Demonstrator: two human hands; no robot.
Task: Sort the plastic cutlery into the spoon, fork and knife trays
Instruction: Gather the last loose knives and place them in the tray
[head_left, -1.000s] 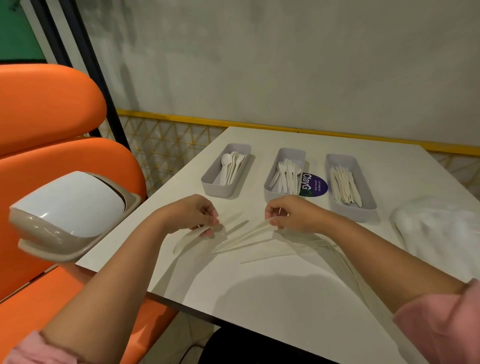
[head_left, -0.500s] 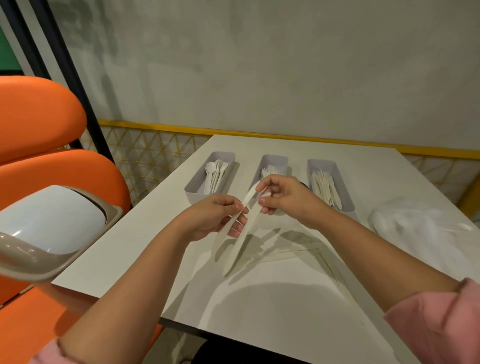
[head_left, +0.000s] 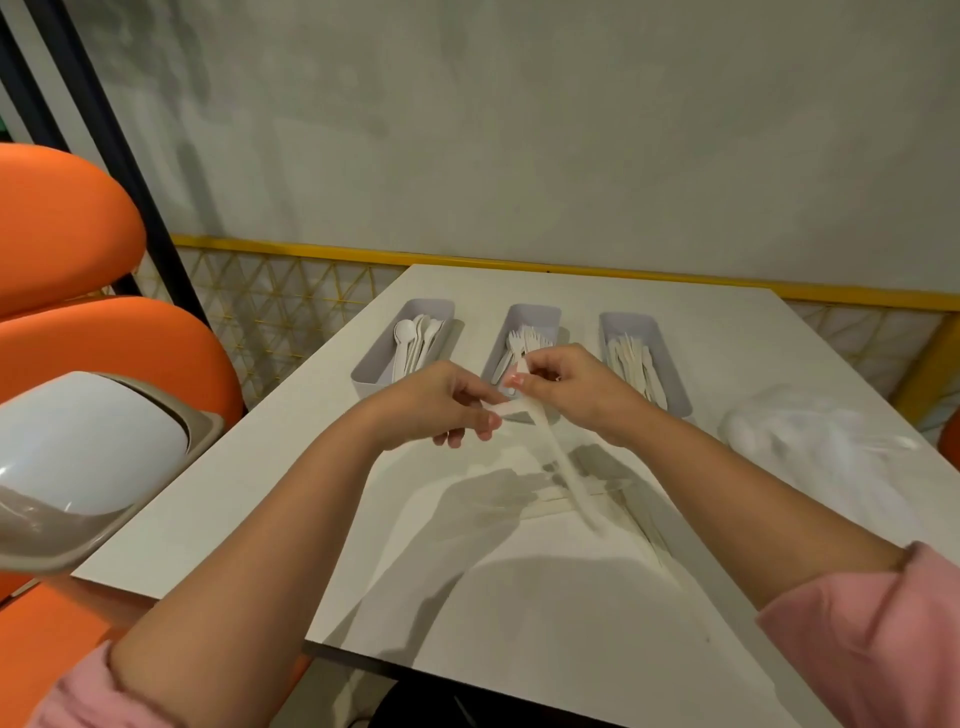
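Three grey trays stand in a row at the table's far side: the spoon tray (head_left: 370, 383) on the left, the fork tray (head_left: 535, 313) in the middle, the knife tray (head_left: 675, 376) on the right. In front of the fork tray my left hand (head_left: 441, 402) and my right hand (head_left: 574, 387) hold one long white wrapped cutlery piece (head_left: 566, 467) above the table. My right hand pinches its top end. My left hand pinches a strip of it at the side. The piece hangs down to the right. Which kind of cutlery it is cannot be told.
More white wrapped pieces (head_left: 558, 501) lie on the white table (head_left: 519, 613) under my hands. A crumpled clear plastic bag (head_left: 810, 447) lies at the right. A bin with a white swing lid (head_left: 78, 441) stands on the orange seat (head_left: 104, 343) at the left.
Both hands lifted a wrapped piece off the table and raised it in front of the fork tray. Its lower end swung from the left to the right.
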